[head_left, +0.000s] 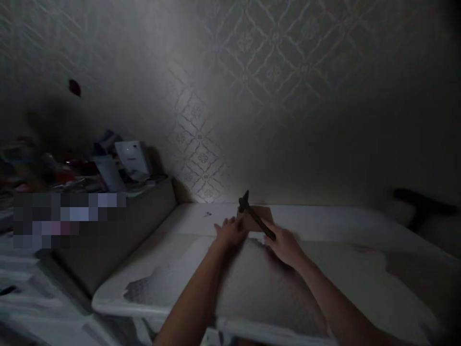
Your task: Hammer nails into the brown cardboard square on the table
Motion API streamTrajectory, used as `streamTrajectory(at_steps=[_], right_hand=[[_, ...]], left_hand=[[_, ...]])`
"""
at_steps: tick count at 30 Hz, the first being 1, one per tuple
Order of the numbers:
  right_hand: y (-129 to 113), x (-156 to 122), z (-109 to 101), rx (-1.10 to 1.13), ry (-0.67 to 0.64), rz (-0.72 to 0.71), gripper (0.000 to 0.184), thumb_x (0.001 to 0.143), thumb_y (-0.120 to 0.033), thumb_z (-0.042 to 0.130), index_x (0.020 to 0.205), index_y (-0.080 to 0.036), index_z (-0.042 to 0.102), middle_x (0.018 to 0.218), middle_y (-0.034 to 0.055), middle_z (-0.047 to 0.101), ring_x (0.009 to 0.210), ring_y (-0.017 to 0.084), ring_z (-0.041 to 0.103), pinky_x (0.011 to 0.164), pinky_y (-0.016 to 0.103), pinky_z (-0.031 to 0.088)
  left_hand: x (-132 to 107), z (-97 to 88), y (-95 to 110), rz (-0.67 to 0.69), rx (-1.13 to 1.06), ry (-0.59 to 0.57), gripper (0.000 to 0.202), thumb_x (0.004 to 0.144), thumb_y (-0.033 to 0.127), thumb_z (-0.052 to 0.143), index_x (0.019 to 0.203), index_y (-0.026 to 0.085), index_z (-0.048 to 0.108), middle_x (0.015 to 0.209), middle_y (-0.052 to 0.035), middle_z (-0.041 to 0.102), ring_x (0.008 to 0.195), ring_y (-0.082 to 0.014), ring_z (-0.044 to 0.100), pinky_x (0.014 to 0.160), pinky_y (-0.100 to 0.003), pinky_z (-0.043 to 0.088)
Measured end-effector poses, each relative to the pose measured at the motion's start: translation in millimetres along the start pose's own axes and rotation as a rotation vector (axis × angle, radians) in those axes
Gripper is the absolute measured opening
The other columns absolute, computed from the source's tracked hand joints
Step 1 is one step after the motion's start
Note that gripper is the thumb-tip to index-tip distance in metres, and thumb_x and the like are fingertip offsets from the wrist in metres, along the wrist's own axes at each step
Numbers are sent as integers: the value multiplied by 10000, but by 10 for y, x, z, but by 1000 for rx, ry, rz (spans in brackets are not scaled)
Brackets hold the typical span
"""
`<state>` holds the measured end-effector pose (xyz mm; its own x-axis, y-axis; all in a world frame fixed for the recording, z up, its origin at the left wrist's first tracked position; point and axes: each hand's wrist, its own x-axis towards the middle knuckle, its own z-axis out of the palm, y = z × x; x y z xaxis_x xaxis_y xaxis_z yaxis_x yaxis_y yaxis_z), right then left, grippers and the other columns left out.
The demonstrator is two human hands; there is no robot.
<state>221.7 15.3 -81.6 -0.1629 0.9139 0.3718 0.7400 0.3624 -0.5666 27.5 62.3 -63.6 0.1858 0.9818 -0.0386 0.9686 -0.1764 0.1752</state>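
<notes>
My right hand (284, 244) is wrapped around the wooden handle of a hammer (260, 222), its dark head up and to the left. Beneath the hammer is a flat brown board (265, 214), which looks like wood or cardboard. At the board's left edge, my left hand (229, 233) holds it, with some fingers bent out to the left. Its inner fingertips are blurred, so anything small between them cannot be made out. Several tiny dark pieces (208, 214), too small to name, lie on the white table (190, 223) left of the board.
A patterned wall (252, 120) rises behind the table. On the left, a cabinet (126, 230) carries a white box (132, 156) and much clutter. Toward the right edge stands a dark T-shaped object (421, 204). A patterned grey covering (266, 283) lies across the table's front.
</notes>
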Motion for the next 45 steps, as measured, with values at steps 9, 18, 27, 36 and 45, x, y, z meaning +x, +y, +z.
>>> streamTrajectory(at_steps=[9, 18, 27, 36, 45], right_hand=[[22, 6, 10, 32, 8, 1, 636, 824, -145, 563, 1437, -280, 462, 1227, 58, 688, 1108, 249, 652, 931, 355, 500], [17, 9, 3, -9, 7, 19, 593, 849, -165, 535, 1437, -205, 466, 1193, 106, 699, 1099, 275, 656, 934, 390, 503], [80, -23, 21, 104, 64, 18, 604, 826, -155, 556, 1419, -248, 486, 1318, 59, 629, 1204, 242, 594, 1009, 382, 465], [123, -37, 7, 135, 66, 73, 601, 812, -147, 557, 1404, -234, 507, 1212, 59, 695, 1132, 249, 642, 970, 395, 495], [100, -56, -7, 133, 64, 37, 584, 814, -152, 548, 1393, -231, 522, 1272, 69, 659, 1160, 258, 625, 994, 418, 483]], left_hand=[[32, 34, -13, 10, 0, 11, 643, 899, 593, 372, 1485, 333, 330, 1577, -98, 295, 1429, -386, 245, 1056, -736, 170], [23, 25, -12, 15, -23, 8, 640, 889, 577, 388, 1477, 327, 346, 1566, -99, 319, 1429, -384, 242, 1049, -750, 159], [18, 14, -5, 0, 11, -5, 648, 904, 607, 356, 1492, 337, 310, 1578, -95, 293, 1436, -381, 230, 1066, -725, 169], [2, -9, 11, 4, 10, -10, 651, 905, 604, 365, 1495, 337, 301, 1578, -96, 292, 1433, -381, 236, 1063, -729, 166], [10, 6, 5, 12, -14, -1, 651, 900, 596, 371, 1492, 332, 311, 1573, -101, 302, 1435, -378, 234, 1058, -740, 153]])
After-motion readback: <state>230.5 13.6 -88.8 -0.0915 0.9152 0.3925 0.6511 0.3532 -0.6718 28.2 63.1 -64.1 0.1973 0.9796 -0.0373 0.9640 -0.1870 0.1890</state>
